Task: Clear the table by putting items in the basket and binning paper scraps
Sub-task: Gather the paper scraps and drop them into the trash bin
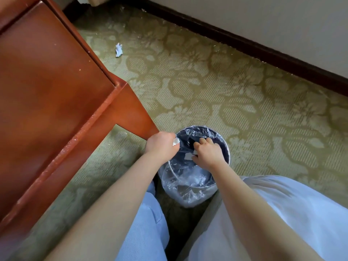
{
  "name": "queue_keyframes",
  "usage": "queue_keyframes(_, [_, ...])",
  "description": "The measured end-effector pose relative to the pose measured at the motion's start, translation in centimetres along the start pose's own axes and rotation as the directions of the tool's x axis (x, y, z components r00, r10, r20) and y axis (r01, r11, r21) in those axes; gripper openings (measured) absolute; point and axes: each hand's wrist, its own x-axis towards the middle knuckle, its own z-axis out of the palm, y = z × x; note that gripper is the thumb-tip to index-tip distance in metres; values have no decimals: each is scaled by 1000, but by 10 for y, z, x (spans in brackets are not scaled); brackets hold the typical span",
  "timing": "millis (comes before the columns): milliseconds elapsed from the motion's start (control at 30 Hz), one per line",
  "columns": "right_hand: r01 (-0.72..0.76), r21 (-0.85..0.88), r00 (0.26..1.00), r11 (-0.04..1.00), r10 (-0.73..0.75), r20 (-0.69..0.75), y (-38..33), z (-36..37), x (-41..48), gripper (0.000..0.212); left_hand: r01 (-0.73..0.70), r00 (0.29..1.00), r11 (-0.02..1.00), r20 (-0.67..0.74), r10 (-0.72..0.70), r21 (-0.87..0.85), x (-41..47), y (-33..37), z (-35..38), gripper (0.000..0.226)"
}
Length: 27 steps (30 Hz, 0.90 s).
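Over the bin [225,142], which stands on the carpet [235,95] just right of the worktop's near corner leg, both hands meet. The left hand [161,146] is curled into a fist at the bin's left rim and pinches a white paper scrap [176,141] that pokes out towards the clear liner [188,194]. The right hand [208,152] hangs over the bin's mouth, knuckles up and fingers bent downward. A second scrap [188,156] shows just beside its thumb, over the liner; whether the hand is holding it cannot be told. The red-brown worktop [47,81] fills the left side. Far to the left, a crumpled scrap [118,50] lies on the carpet beside the worktop's edge, well apart from the bin. A dark skirting board [244,45] runs along the far wall.
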Motion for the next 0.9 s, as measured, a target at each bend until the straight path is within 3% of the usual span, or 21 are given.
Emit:
queue_keyframes(67, [0, 24, 999, 1000, -1, 43, 1, 0, 0, 53, 0, 1000, 1000, -8, 0, 3, 2, -1, 2, 23])
queue_keyframes(167, [10, 66, 999, 998, -12, 35, 3, -6, -3, 62, -5, 1000, 1000, -12, 5, 3, 4, 0, 5, 22])
queue_keyframes(333, [-62, 138, 998, 989, 65, -20, 21, -41, -16, 48, -80, 997, 997, 23, 80, 6, 11, 13, 15, 19])
queue_keyframes(533, [-176, 124, 984, 977, 175, 23, 50, -60, -37, 37, -132, 988, 991, 79, 133, -15, 24, 48, 38, 28])
queue_keyframes(800, [-187, 155, 981, 970, 192, -21, 48, -54, -34, 35, -133, 957, 986, 246, 153, -97, 32, 52, 51, 68])
queue_keyframes(900, [-159, 142, 985, 977, 166, -38, 46, -55, -36, 35, -123, 946, 988, 290, 144, -88, 29, 45, 43, 72])
